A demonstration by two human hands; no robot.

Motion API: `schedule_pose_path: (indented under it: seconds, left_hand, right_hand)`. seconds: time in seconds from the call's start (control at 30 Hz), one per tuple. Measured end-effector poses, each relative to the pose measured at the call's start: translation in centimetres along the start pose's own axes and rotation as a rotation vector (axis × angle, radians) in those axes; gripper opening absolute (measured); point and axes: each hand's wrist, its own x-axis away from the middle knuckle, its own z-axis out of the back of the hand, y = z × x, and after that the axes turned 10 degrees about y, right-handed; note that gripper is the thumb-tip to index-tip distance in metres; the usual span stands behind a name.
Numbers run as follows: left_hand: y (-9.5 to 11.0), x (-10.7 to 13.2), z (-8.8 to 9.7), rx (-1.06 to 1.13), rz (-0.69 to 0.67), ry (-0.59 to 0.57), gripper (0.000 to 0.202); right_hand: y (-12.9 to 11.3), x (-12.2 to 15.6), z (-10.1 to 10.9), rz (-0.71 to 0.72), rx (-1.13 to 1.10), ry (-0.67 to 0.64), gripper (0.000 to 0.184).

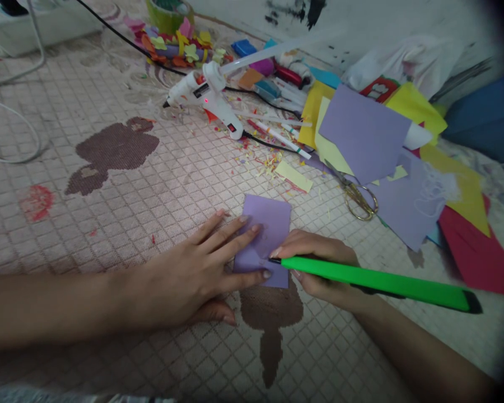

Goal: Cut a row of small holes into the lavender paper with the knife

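Observation:
A small purple paper rectangle (pixel 269 218) lies flat on the patterned cloth in front of me. My left hand (pixel 205 260) rests on it with fingers spread, the fingertips pressing its left side and lower part. In my right hand (pixel 325 263) is a green pen (pixel 373 278), held near its black point. The point touches or hovers just over the lower middle of the paper; I cannot tell which. The pen's long body slants off to the right, across the hand.
A white glue gun (pixel 214 95) with a red light stands beyond the paper. Gold-handled scissors (pixel 357 198) lie to the right, near stacked purple sheets (pixel 363 131) and other coloured paper. Paper scraps (pixel 269 159) litter the cloth. Colourful cut-out shapes (pixel 189 50) and a tape roll (pixel 168 15) sit behind.

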Motion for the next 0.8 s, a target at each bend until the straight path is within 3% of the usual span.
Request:
schedule_pose_path:
  seconds: [0.43, 0.67, 0.8]
  left_hand:
    - [-0.16, 0.16, -0.27, 0.000, -0.016, 0.021, 0.062]
    - [-0.30, 0.26, -0.33, -0.002, -0.023, 0.012, 0.062]
    - [-0.28, 0.26, -0.38, 0.000, -0.021, 0.007, 0.061]
  right_hand:
    - [0.09, -0.63, -0.03, 0.112, 0.031, -0.009, 0.028]
    - [-0.66, 0.06, -0.29, 0.021, 0.046, 0.177, 0.023]
    - [-0.70, 0.27, -0.60, 0.026, 0.053, 0.178, 0.024]
